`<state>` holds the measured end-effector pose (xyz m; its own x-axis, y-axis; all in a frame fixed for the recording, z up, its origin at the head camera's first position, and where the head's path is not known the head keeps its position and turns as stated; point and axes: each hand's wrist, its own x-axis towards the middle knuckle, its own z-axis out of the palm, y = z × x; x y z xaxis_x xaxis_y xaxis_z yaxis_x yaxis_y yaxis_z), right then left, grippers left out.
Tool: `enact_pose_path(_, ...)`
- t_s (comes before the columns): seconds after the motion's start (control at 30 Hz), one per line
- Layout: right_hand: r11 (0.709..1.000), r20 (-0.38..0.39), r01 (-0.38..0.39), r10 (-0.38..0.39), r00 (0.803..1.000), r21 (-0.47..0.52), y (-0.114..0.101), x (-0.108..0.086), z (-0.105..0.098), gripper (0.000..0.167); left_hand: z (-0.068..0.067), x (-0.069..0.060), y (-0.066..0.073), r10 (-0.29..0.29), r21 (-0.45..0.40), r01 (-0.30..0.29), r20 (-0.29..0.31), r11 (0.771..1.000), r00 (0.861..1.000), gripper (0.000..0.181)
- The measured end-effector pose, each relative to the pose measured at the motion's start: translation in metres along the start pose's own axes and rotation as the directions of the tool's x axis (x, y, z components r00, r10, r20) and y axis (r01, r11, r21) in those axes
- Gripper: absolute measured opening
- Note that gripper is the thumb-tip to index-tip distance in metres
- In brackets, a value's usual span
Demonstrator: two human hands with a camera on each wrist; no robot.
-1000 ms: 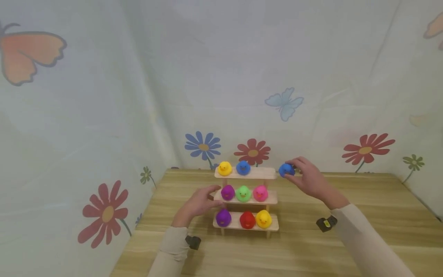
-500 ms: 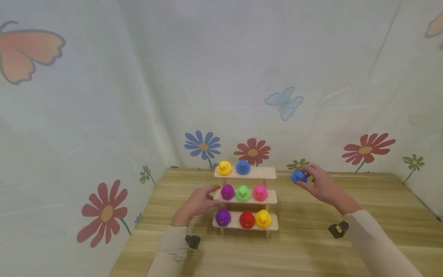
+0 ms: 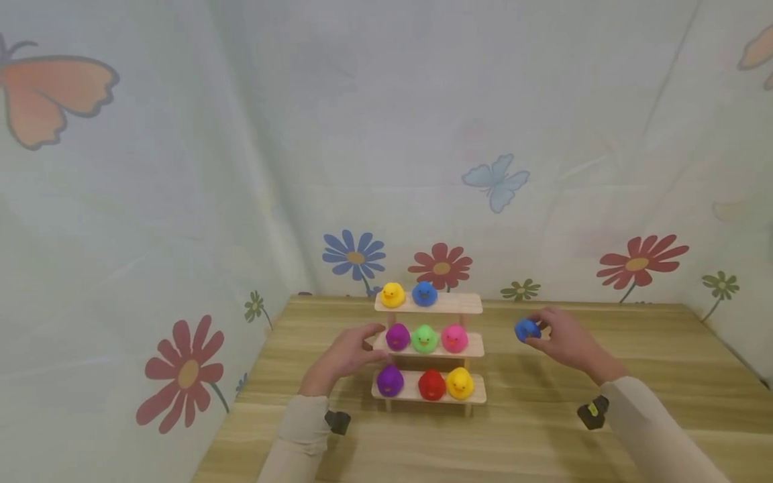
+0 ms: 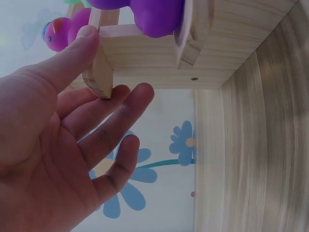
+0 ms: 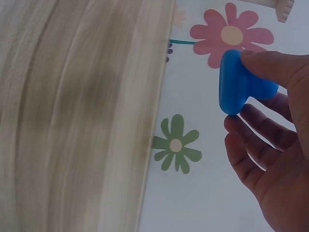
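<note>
My right hand (image 3: 570, 339) pinches a blue toy duck (image 3: 527, 330) between thumb and fingertips, held above the table to the right of a three-tier wooden shelf (image 3: 477, 345). In the right wrist view the blue duck is tipped on its side, its flat base facing the table. My left hand (image 3: 347, 351) grips the left end of the middle board (image 4: 100, 72), thumb on top and fingers below. A purple duck (image 3: 398, 337) sits close to that thumb, beside a green duck (image 3: 425, 338) and a pink duck (image 3: 455, 338).
On the top board stand a yellow duck (image 3: 392, 294) and another blue duck (image 3: 425, 294), both left of its bare right end. The bottom board carries purple (image 3: 390, 381), red (image 3: 431, 384) and yellow (image 3: 460, 383) ducks. A flower-printed cloth (image 3: 386, 134) hangs behind the wood-grain table (image 3: 664, 376).
My right hand has drawn the blue duck away from the top board, rightward then down toward me, and tilted it. The left hand stays at the middle board.
</note>
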<state>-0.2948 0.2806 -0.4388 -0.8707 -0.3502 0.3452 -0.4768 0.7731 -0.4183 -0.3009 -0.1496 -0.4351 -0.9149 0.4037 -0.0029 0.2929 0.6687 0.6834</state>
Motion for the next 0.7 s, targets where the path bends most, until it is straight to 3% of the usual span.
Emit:
enact_pose_path(0.33,1.000,0.009,-0.016,0.016,1.000,0.007,0.009,-0.005,0.020,0.029,0.001,0.001,-0.002,0.005,0.026,-0.005,-0.004,1.000,1.000,0.067)
enact_pose_path(0.7,0.991,0.106,-0.121,0.114,0.988,0.057,0.018,-0.004,0.043,0.030,0.001,0.003,-0.003,-0.022,0.035,0.022,0.006,0.999,1.000,0.066)
